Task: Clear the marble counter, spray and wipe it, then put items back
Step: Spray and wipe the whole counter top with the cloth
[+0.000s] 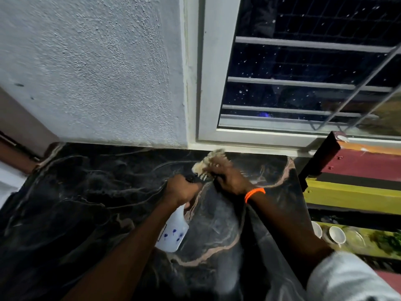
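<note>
A black marble counter point(91, 192) with pale pink veins runs below a white textured wall. My left hand point(181, 190) is shut on the black trigger head of a white spray bottle point(173, 233) with blue marks, held above the counter's middle. My right hand point(227, 177), an orange band on its wrist, grips a beige, fluffy cloth point(207, 161) near the counter's back edge, just beyond the bottle's nozzle. The two hands nearly touch. The scene is motion-blurred.
A white-framed window point(208, 83) with grey bars stands behind the counter at the right. Past the counter's right edge lie a red, yellow and black striped surface point(358, 177) and two white cups point(336, 234) on a patterned cloth.
</note>
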